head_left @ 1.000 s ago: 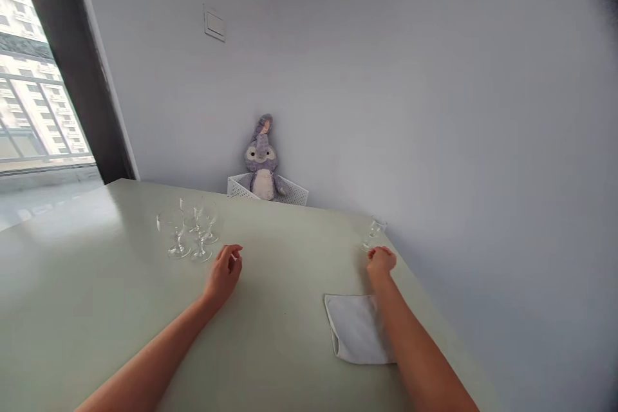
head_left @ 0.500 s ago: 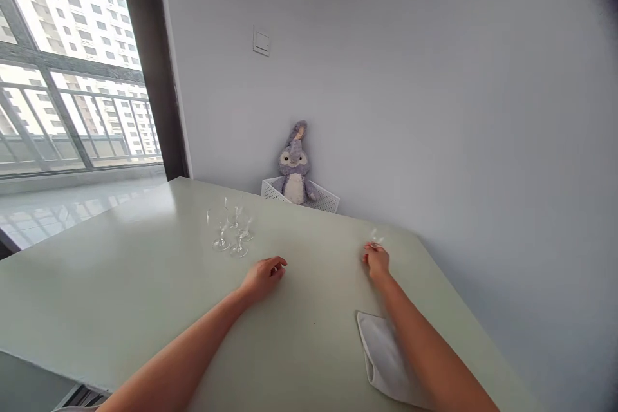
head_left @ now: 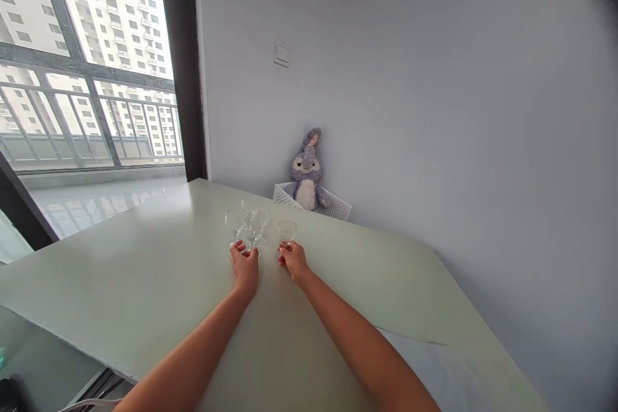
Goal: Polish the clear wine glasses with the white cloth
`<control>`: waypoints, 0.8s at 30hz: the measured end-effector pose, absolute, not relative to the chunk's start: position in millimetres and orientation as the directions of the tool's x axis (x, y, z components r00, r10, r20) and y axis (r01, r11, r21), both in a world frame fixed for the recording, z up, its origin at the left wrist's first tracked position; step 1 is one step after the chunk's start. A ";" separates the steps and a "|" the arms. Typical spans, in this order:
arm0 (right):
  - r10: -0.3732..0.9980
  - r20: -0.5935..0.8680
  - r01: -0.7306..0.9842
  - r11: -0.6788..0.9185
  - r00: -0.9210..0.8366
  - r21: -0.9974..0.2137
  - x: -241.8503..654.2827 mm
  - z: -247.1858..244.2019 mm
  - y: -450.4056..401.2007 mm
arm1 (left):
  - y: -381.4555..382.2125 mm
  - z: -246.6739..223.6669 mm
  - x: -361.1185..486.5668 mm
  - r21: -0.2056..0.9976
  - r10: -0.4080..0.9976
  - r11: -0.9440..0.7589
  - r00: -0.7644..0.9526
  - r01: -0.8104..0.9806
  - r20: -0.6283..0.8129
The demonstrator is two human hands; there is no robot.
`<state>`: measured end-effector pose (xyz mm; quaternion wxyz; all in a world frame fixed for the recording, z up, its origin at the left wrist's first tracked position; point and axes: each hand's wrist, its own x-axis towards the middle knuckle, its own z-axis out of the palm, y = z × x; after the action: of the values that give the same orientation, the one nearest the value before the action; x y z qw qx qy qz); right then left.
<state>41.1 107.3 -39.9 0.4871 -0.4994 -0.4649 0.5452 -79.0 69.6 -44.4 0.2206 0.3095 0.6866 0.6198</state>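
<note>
My right hand (head_left: 293,259) is closed on a small clear stemmed glass (head_left: 287,228), its bowl upright above my fingers. My left hand (head_left: 245,265) is at the near side of a cluster of several clear stemmed glasses (head_left: 234,222), left of the held one. Thumb and fingers of that hand are apart near the glass feet; I cannot tell whether they touch. The clustered glasses stand upright and overlap one another in view.
A pale cloth (head_left: 434,367) lies on the light green table (head_left: 159,290), partly behind my right forearm. Beyond the far edge a purple plush toy (head_left: 306,180) sits in a white perforated basket (head_left: 340,208) against the wall. A glazed balcony is at the left.
My right hand has carried the glass left from the table's right side to beside the cluster. My left hand has moved toward the glasses and spread its fingers. The view has shifted.
</note>
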 end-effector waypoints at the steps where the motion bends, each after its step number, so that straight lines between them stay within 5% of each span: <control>1: 0.995 -0.089 -0.069 -0.091 -0.035 -0.993 35.4 -39.2 109.8 | 72.1 -47.1 -78.9 0.987 0.712 0.030 -0.697 0.156 0.089; 19: 0.994 -0.105 -0.112 -0.107 -0.027 -0.988 12.1 -42.9 134.1 | 87.1 -50.7 -74.3 0.977 0.768 -0.096 -0.611 0.189 0.193; 24: 0.989 -0.086 -0.086 -0.096 -0.122 -0.992 6.2 -40.7 99.6 | 62.3 -28.0 -69.2 0.871 0.568 -0.230 -0.667 0.434 0.483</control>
<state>6.2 99.6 -40.7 0.4684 -0.4684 -0.4821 0.5734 -69.2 62.3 -28.0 0.0497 0.4050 0.6184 0.6716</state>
